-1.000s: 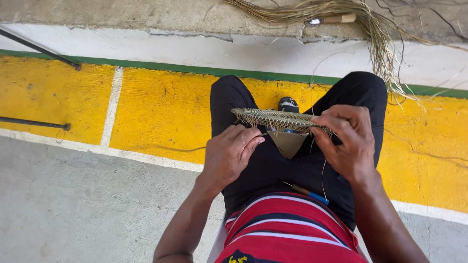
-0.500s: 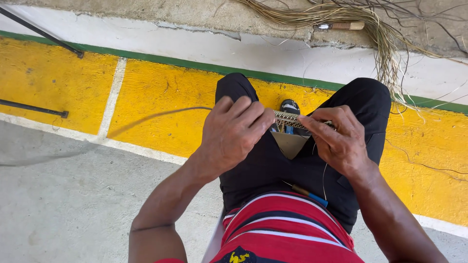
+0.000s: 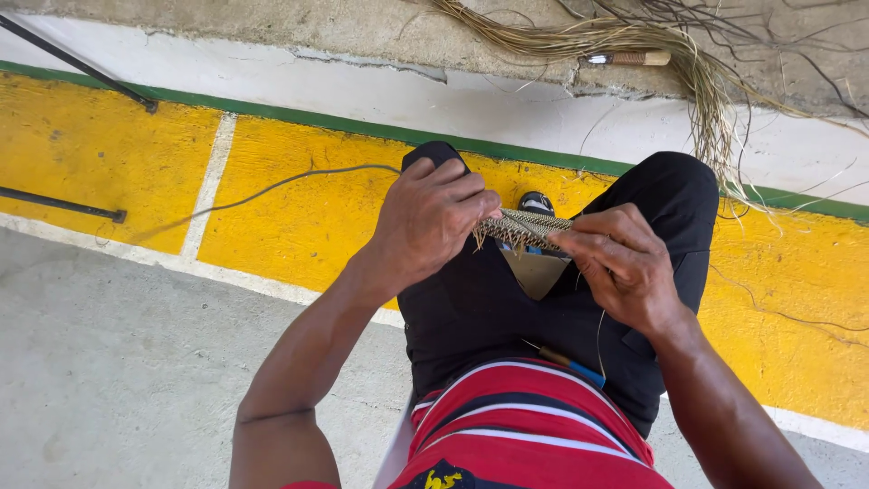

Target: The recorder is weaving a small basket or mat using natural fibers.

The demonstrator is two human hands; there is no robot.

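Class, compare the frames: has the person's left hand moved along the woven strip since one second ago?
Yes. The left hand has risen from below the woven strip and now grips its left end, above the black-trousered thigh. A long fibre strand trails leftward from it.

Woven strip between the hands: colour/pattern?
Pale tan woven strip, tight criss-cross weave with darker flecks; head view, held by the left hand and right hand.

Left end of the woven strip (image 3: pixel 523 230) hidden under the left hand (image 3: pixel 425 222), its right end covered by the right hand (image 3: pixel 625 263), shoe (image 3: pixel 536 202) mostly behind the strip, fibre bundle (image 3: pixel 634 41) cut off at the top edge, blue-handled tool (image 3: pixel 570 364) partly tucked under the shirt (image 3: pixel 525 435)
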